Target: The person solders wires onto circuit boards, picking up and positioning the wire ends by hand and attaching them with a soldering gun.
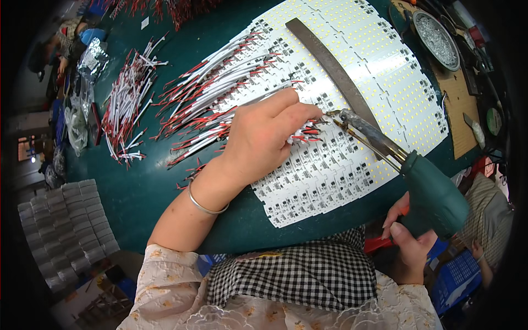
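My left hand (pixel 261 135) is closed over a small bunch of wires (pixel 309 133) with red and black ends, resting over a white sheet of LED circuit boards (pixel 324 190). Its thumb and forefinger pinch close to the boards. In my right hand (pixel 410 242) is a soldering gun (pixel 437 192) with a dark green body. The gun's tip reaches the boards right beside my left fingertips; the exact contact is too small to make out. Rows of white-sleeved wires (pixel 214 82) lie along the left part of the sheet. A curved dark metal strip (pixel 333 66) lies across it.
More loose wires (pixel 126 102) are heaped on the green table (pixel 132 192) at left. A bowl of silvery bits (pixel 437 43) stands far right by cardboard (pixel 461 118). White blocks (pixel 69 225) are stacked lower left. Another person's arm (pixel 483 264) shows lower right, near a blue basket (pixel 456 278).
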The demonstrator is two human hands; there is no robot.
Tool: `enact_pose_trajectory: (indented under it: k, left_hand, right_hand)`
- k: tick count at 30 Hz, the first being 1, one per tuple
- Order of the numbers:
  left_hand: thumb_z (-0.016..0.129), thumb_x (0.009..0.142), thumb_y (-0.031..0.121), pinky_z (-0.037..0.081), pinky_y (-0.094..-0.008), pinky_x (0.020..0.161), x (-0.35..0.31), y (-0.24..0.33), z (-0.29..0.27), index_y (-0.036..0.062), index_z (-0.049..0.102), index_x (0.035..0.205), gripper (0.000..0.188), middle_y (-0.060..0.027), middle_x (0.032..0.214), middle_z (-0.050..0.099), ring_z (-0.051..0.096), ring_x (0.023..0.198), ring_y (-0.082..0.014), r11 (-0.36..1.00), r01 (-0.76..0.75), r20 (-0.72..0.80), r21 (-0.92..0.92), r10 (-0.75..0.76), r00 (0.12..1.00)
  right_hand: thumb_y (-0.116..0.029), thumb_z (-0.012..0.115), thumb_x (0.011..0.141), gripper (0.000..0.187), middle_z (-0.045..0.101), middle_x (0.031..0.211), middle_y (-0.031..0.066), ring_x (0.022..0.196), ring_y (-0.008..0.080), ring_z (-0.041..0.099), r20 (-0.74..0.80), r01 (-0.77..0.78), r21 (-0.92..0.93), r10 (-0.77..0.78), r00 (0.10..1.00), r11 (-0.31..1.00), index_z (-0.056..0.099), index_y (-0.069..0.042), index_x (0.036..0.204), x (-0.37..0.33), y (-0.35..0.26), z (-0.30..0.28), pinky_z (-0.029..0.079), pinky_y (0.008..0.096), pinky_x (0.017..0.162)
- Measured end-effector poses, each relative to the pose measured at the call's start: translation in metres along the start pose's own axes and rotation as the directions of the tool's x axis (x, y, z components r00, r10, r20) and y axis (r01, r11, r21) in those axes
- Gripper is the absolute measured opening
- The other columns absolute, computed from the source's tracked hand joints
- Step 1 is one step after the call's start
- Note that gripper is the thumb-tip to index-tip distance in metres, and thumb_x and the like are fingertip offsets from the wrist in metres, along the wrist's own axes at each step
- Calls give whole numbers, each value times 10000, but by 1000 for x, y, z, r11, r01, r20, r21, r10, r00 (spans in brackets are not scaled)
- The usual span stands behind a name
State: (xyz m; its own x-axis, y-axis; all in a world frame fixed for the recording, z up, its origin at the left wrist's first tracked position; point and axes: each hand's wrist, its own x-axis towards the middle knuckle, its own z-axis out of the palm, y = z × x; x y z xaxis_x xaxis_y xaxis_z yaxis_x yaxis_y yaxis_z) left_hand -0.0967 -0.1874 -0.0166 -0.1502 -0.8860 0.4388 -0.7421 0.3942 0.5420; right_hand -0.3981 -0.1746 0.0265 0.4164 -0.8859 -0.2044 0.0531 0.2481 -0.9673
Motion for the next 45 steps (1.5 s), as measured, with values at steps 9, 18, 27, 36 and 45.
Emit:
enact_pose_trajectory:
  k: [9,18,27,36,45]
  left_hand:
    - [697,530,-41,436,-324,484,-1,1,3,86,658,961,450,-55,686,511,546,568,-211,984,-93,-43,149,100,994]
    - [618,613,-35,451,-341,479,-1,7,2,62,613,906,308,-59,716,504,569,610,-221,979,-100,-40,176,108,993]
    - [663,619,-8,452,-321,492,9,13,-12,56,633,960,348,-65,752,558,578,614,-216,957,-184,-30,224,195,980]
    - [630,647,-86,487,-329,582,-54,48,-58,-20,610,982,342,-104,761,583,601,662,-244,992,105,-50,71,-102,994]
    - [668,552,-97,498,-293,534,-115,33,-50,56,688,926,404,-79,797,631,637,662,-216,961,152,-68,233,-139,988]
  right_hand:
    - [1,604,741,448,554,994,149,608,155,557,259,212,-538,-79,963,816,472,74,1162,-3,13,-15,488,256,530]
    - [-180,703,744,562,539,612,90,442,132,515,-230,167,-140,-196,953,976,446,115,1147,5,4,8,420,214,405]
    - [-203,732,745,626,533,626,102,436,139,517,-221,220,-109,-239,945,969,416,131,1170,5,2,0,434,225,389]
    - [-183,744,732,641,542,668,125,446,145,522,-176,207,-73,-217,960,976,412,147,1169,-5,8,2,443,228,389]
    - [-67,724,726,621,597,979,166,593,157,566,108,-4,-16,6,994,1000,446,90,1259,-28,11,15,479,266,511]
